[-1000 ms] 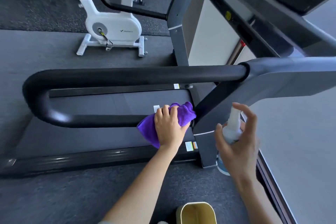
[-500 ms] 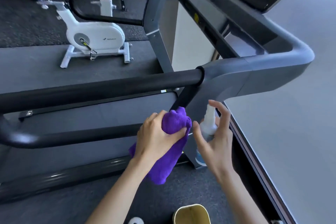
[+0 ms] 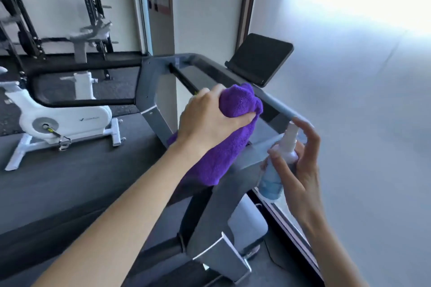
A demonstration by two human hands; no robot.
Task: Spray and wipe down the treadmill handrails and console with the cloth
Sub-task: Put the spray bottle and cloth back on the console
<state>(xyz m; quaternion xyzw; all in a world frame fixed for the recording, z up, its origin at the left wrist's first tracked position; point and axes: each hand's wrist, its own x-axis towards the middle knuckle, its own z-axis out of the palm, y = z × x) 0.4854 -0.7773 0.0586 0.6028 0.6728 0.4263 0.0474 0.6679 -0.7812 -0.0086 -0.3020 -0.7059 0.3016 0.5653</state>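
My left hand (image 3: 207, 119) grips a purple cloth (image 3: 224, 147) and holds its bunched top against the grey console frame (image 3: 277, 105) of the treadmill; the rest of the cloth hangs down over the near corner. My right hand (image 3: 300, 161) holds a small clear spray bottle (image 3: 277, 165) with blue liquid, forefinger raised over its white nozzle, just right of the cloth. A dark tablet-like screen (image 3: 261, 58) stands tilted at the console's far end. The far black handrail (image 3: 79, 70) runs off to the left.
A grey upright post (image 3: 214, 228) of the treadmill stands below my hands. A white exercise bike (image 3: 63, 119) sits on the dark floor at left, with a black rack (image 3: 91, 2) behind it. A pale wall (image 3: 361, 123) fills the right side.
The view has tilted up from the lower handrail to the console. My left hand lifted the cloth from the low rail up onto the console frame. The right hand rose with the bottle.
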